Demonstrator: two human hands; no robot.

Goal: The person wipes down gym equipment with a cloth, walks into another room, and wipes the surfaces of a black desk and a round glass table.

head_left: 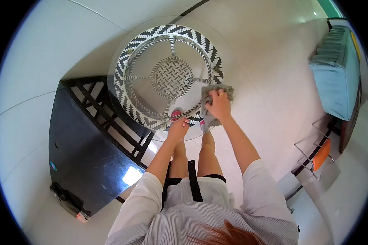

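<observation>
A round table with a clear glass top [142, 61] and a black-and-white woven base [172, 76] stands in front of me. My right hand [219, 104] presses a grey-brown cloth [209, 118] against the right side of the glass, its fingers bent over the fabric. Near the front edge of the glass is my left hand [178, 129], with its fingers curled together; whether anything is between them is too small to tell. The cloth hangs a little over the table's near edge.
A dark glossy table [84, 151] with a slatted black frame stands at the left, close to the glass table. To the right are a light-blue covered piece of furniture [335, 81] and an orange seat with metal legs [322, 154]. Pale tiles cover the floor.
</observation>
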